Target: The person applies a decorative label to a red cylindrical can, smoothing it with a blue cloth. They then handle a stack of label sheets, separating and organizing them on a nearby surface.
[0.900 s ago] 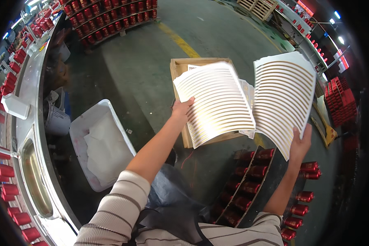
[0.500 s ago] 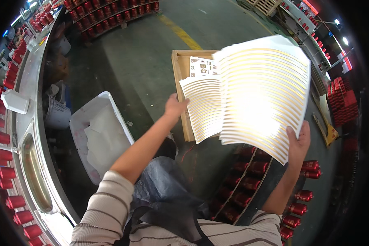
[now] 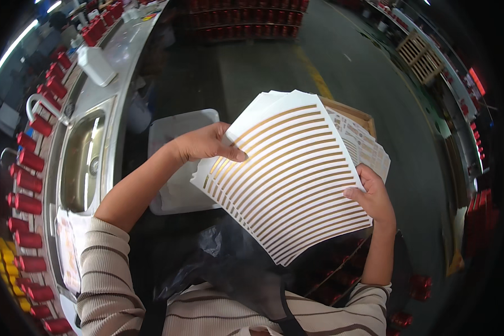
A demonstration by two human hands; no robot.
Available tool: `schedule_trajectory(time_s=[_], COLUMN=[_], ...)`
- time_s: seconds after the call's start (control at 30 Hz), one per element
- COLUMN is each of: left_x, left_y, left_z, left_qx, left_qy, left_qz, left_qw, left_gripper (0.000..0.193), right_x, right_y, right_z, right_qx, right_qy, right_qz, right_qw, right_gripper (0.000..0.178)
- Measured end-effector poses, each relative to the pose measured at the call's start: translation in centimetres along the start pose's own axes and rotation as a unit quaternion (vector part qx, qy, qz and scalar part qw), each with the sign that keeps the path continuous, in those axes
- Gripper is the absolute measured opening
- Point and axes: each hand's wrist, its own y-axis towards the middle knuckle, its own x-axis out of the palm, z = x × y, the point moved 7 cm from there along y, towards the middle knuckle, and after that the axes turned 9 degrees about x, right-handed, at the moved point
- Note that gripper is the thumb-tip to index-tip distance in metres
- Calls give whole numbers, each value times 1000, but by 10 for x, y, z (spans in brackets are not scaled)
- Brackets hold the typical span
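A stack of white sheets printed with curved gold stripes (image 3: 285,179) is held up in front of me, fanned a little at its lower left edge. My left hand (image 3: 210,144) grips its upper left edge, thumb on top. On the right edge, my right hand (image 3: 372,193) is closed with its thumb on the printed face. Fingers under the stack are hidden. Behind it, more printed sheets (image 3: 369,148) lie on a wooden tray (image 3: 353,112), partly covered from view.
A white plastic bin (image 3: 185,119) stands behind my left forearm. To the left runs a metal counter with a sink (image 3: 84,162), a white jug (image 3: 95,66) and a row of red containers (image 3: 28,179). Racks of red containers (image 3: 246,17) stand far ahead. A wooden pallet (image 3: 420,56) is far right.
My left hand has left the smaller sheets by the tray and now grips the striped stack. The stack has come nearer and left, and my view has turned left toward the sink.
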Motion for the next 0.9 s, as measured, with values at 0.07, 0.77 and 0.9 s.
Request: schedule_trajectory(time_s=[0.07,0.77,0.9], left_x=[-1,-27,-20], left_y=[-23,-218,-251], left_z=[1,-61,-47], left_qx=[9,0,-7], left_qy=[-34,-260,-132], left_qz=[23,188,219], left_qw=[999,947,967], left_gripper=[52,61,73], right_x=[11,213,230], right_y=[7,-15,-2], right_z=[-1,77,72], right_qx=[14,21,-7], right_qy=[34,434,448], right_qz=[-48,-35,-63], right_qw=[998,900,892], right_gripper=[32,66,42])
